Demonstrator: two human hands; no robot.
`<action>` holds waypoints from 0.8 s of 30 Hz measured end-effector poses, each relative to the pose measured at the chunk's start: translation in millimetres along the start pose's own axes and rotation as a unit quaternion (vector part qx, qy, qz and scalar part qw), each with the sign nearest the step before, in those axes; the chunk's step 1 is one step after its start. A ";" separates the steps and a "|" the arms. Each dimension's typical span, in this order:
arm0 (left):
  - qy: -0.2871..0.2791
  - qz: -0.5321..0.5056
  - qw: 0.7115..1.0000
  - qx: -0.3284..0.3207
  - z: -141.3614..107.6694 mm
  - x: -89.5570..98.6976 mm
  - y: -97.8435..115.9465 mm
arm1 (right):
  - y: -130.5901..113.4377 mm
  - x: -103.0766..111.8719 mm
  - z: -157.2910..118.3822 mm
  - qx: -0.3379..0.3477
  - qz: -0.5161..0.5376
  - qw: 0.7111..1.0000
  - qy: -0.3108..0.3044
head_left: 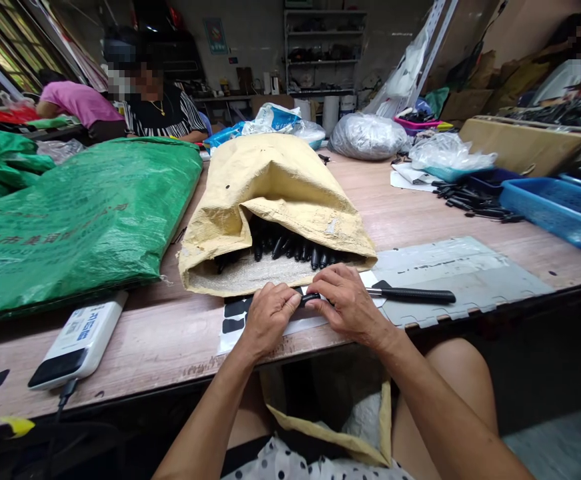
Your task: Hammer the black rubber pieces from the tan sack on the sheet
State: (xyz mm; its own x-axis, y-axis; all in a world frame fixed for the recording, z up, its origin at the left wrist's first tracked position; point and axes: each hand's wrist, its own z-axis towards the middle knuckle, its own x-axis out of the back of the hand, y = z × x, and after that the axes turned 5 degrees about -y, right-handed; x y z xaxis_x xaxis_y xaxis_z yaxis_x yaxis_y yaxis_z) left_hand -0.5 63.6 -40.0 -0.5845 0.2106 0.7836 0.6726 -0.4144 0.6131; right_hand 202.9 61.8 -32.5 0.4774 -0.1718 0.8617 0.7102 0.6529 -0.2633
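Both hands meet at the table's front edge, around a small black cylindrical piece (310,299). My left hand (270,317) pinches its left end between thumb and fingers. The fingers of my right hand (343,300) are closed on its right end. Just beyond them lies a yellow woven sack (280,173), its mouth facing me, with several black pieces (295,248) inside. Under the hands is a white sheet (227,341) with black patches. A black-handled tool (417,295) rests to the right of my right hand on a grey board (470,270).
A green sack (80,213) fills the left side, with a white power bank (80,340) before it. At right are loose black parts (475,200) and a blue tray (560,207). An open yellow bag (320,430) hangs at my lap. Two people sit across at left.
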 end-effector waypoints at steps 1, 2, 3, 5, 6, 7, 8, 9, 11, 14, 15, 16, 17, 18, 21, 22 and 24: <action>-0.003 0.004 1.000 -0.002 -0.3 0.5 1.0 | 0.5 -1.1 0.9 0.002 0.003 1.000 0.001; -0.005 0.007 1.000 -0.003 -0.6 0.9 2.1 | 1.4 -1.0 1.2 0.004 0.007 1.000 0.000; -0.007 0.009 1.000 -0.002 -0.9 1.2 3.1 | 2.8 0.1 1.0 0.005 0.010 1.000 -0.003; -0.005 0.009 1.000 0.003 -1.0 1.3 4.2 | 7.6 5.1 -1.9 0.001 0.018 1.000 -0.010; -0.004 0.007 1.000 0.006 -0.8 1.2 4.1 | 11.1 8.4 -4.6 -0.005 0.019 1.000 -0.011; -0.004 0.005 1.000 0.009 -0.3 1.0 3.6 | 15.2 11.7 -8.0 -0.015 0.016 1.000 -0.008; -0.004 0.004 1.000 0.011 0.4 0.8 2.9 | 19.9 14.6 -12.1 -0.031 0.008 0.999 -0.004; -0.003 0.003 1.000 0.011 0.9 0.8 2.2 | 24.7 16.9 -16.6 -0.049 -0.006 0.999 0.007; 0.004 0.005 1.000 0.004 0.3 1.5 3.2 | 33.7 18.8 -25.4 -0.090 -0.046 0.994 0.035; 0.023 -0.019 0.999 -0.020 -11.0 3.1 17.2 | 41.5 16.8 -34.4 -0.117 -0.069 0.990 0.049; 0.017 -0.043 0.998 -0.030 -18.4 3.0 25.4 | 42.4 15.7 -35.8 -0.119 -0.068 0.990 0.045; -0.004 -0.072 0.997 -0.039 -27.4 1.9 34.6 | 42.7 14.9 -36.4 -0.119 -0.065 0.990 0.041; -0.040 -0.102 0.993 -0.047 -37.5 -0.7 43.6 | 42.5 14.3 -36.5 -0.120 -0.062 0.990 0.037; -0.086 -0.125 0.987 -0.053 -47.8 -5.0 51.4 | 42.2 14.1 -36.2 -0.121 -0.059 0.990 0.034; -0.222 -0.118 0.968 -0.029 -73.2 -31.0 57.3 | 41.5 14.4 -35.2 -0.126 -0.048 0.990 0.034; -0.247 -0.094 0.964 0.002 -78.0 -43.5 52.2 | 41.5 14.5 -35.0 -0.127 -0.044 0.990 0.036; -0.270 -0.044 0.957 0.096 -81.2 -71.1 33.6 | 41.8 14.4 -35.1 -0.129 -0.037 0.990 0.037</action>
State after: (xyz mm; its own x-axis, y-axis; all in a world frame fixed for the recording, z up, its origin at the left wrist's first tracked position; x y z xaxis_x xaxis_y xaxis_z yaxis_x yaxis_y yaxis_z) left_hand 26.8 -37.2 -83.2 -0.3577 0.6848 0.6349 0.7331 -0.2153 0.6452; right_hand 257.6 60.7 -46.3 0.4497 -0.2715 0.8509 0.8481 0.4285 -0.3115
